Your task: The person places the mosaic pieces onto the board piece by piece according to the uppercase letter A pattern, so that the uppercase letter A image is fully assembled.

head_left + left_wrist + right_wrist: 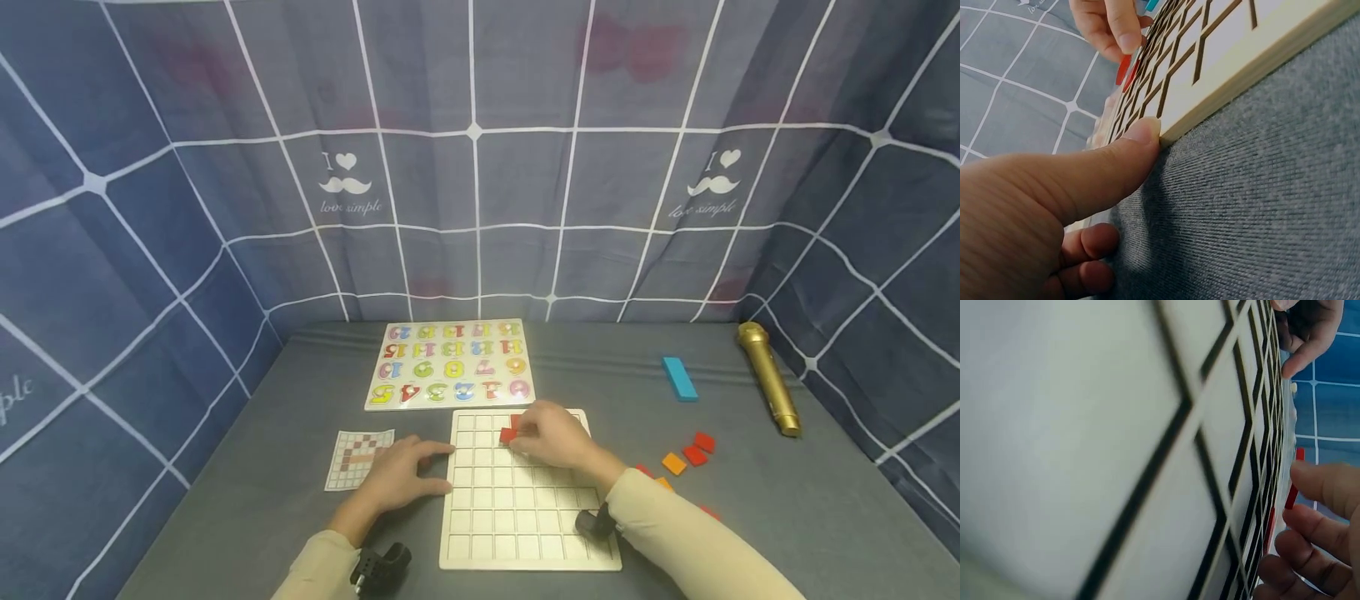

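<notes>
A pale wooden grid board [491, 500] lies in front of the person. The right hand [551, 435] pinches a small red square tile [507, 436] between thumb and finger over the board's far rows. In the right wrist view that tile [1292, 496] is tilted on edge, with another red tile [1269, 531] down on the grid beside it. At the board's left edge rests the left hand [396, 477], its fingers spread and relaxed. The left wrist view shows its thumb [1141, 131] touching the board's rim. Part of a printed pattern card [341, 471] is hidden under this hand.
Behind the grid board lies a number puzzle board [450, 379]. Loose red tiles [694, 455] and orange tiles [673, 463] are scattered to the right, some hidden by the right sleeve. Farther right are a blue block [679, 379] and a gold microphone [770, 379]. Patterned curtains surround the table.
</notes>
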`<state>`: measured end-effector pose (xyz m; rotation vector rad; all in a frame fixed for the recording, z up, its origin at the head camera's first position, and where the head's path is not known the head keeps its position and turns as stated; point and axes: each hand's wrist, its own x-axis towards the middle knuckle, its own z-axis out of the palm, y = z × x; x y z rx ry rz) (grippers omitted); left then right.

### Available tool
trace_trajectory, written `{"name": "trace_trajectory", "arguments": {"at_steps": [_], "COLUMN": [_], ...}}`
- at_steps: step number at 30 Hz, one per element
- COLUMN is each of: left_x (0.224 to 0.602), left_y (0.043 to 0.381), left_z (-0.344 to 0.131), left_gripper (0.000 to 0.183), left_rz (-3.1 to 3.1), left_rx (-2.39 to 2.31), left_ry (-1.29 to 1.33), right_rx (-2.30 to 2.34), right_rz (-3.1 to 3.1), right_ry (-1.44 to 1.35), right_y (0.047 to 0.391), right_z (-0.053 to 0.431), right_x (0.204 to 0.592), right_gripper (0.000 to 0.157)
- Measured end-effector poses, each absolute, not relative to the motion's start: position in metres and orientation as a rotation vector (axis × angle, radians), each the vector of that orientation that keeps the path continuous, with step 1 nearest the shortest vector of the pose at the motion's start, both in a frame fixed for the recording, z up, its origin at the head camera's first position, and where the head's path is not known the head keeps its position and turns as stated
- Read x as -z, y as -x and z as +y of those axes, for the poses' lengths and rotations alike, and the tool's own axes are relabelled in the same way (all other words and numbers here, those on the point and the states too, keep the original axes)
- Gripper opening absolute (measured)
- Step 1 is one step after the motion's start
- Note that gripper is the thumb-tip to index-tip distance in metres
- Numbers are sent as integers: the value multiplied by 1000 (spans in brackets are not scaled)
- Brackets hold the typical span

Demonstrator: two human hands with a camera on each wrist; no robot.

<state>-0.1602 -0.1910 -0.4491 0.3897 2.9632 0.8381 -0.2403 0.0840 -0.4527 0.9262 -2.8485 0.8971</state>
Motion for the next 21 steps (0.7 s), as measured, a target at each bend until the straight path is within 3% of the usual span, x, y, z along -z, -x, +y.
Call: {"name": "trace_trajectory", "arguments": {"at_steps": [9,21], "left_x": [451,452], "left_y": [162,163], "left_z": [-190,-192], "left_gripper": [55,53], "left_rz": [2959,2960], "left_rx": [-827,-825], "left_ry": [-386,-390], "right_rx": [-762,-764], "right_rz": [-2876,-2876], "right_ry": [-975,-1029], "right_y": [243,245], "right_z": [72,70], "right_x": [453,453], "right_gripper": [7,15]}}
